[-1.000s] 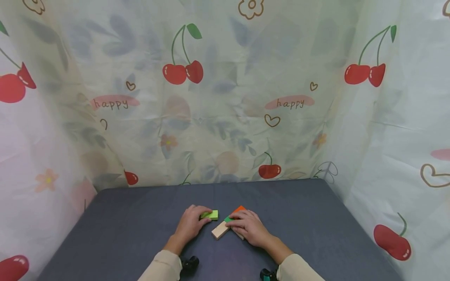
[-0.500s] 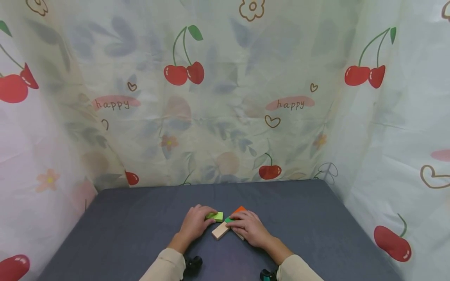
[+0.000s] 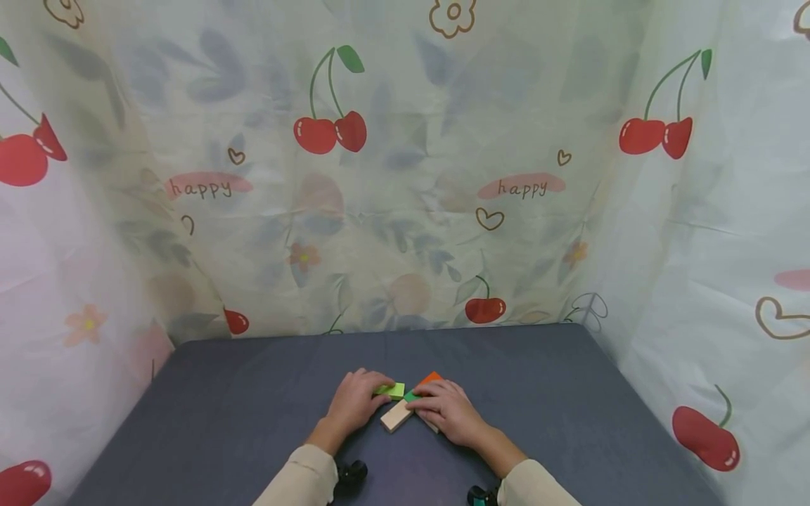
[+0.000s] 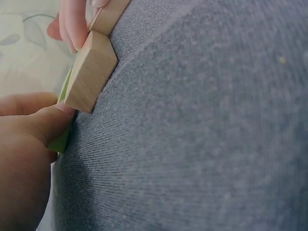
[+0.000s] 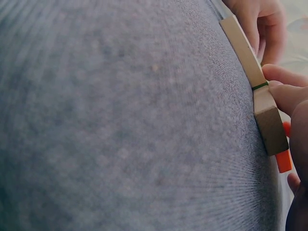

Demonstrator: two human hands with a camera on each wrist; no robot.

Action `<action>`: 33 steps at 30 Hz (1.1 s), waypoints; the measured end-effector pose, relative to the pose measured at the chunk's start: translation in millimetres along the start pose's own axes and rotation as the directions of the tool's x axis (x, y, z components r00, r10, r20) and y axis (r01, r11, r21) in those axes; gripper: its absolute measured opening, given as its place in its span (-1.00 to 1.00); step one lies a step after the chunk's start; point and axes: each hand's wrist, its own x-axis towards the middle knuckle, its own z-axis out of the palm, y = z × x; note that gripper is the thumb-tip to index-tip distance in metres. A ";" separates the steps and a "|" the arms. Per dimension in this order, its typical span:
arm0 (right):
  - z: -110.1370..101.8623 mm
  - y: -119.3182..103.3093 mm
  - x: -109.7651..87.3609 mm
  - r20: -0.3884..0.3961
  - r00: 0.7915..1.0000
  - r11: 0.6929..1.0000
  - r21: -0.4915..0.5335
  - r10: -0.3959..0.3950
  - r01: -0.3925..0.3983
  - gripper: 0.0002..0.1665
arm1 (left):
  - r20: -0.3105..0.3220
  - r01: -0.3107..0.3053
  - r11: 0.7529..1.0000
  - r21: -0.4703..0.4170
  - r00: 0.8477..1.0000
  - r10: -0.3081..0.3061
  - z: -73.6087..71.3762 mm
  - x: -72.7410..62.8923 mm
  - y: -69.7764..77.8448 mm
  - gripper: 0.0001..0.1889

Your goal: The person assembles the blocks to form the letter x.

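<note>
My left hand [image 3: 356, 400] pinches a light-green block [image 3: 396, 391] between thumb and fingers. In the left wrist view the light-green block [image 4: 60, 139] is partly behind a plain wooden block [image 4: 91, 72]. My right hand [image 3: 451, 413] lies over a cluster of blocks, thumb and a fingertip at either side of a green block [image 3: 411, 396]. An orange block [image 3: 433, 376] shows beyond that hand. Toward me, a plain wooden block [image 3: 396, 416] slants out from the green one. Another wooden block [image 3: 428, 422] lies partly hidden under the right hand.
The dark grey cloth-covered table [image 3: 253, 422] spreads around the hands. Patterned curtains [image 3: 405, 211] with cherries hang behind it and at both sides. A black wrist device [image 3: 350, 476] sits at the left cuff, with another [image 3: 482, 495] at the right cuff.
My left hand has slid right with the light-green block, bringing it close to the green and wooden blocks. The right hand has stayed in place.
</note>
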 end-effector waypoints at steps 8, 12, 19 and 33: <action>0.8 -1.3 0.3 -0.009 1.000 1.000 -0.010 -0.015 0.015 -0.67 | 0.034 0.004 0.998 0.061 0.999 -0.006 -6.5 -3.5 3.5 -0.67; 0.7 -2.3 0.6 -0.010 1.000 1.000 -0.006 -0.023 0.023 -0.67 | 0.060 -0.008 0.997 0.071 0.998 0.004 -8.8 -6.9 3.8 -0.63; -0.2 -2.7 2.2 -0.009 1.000 1.000 -0.016 -0.021 0.020 -0.67 | 0.123 -0.033 0.995 0.092 0.992 0.022 -11.7 -11.7 6.6 -0.55; -0.1 -1.1 0.4 -0.033 0.999 0.999 -0.015 -0.041 0.041 -0.68 | 0.184 -0.075 0.991 0.113 0.981 0.054 -13.5 -16.4 10.2 -0.48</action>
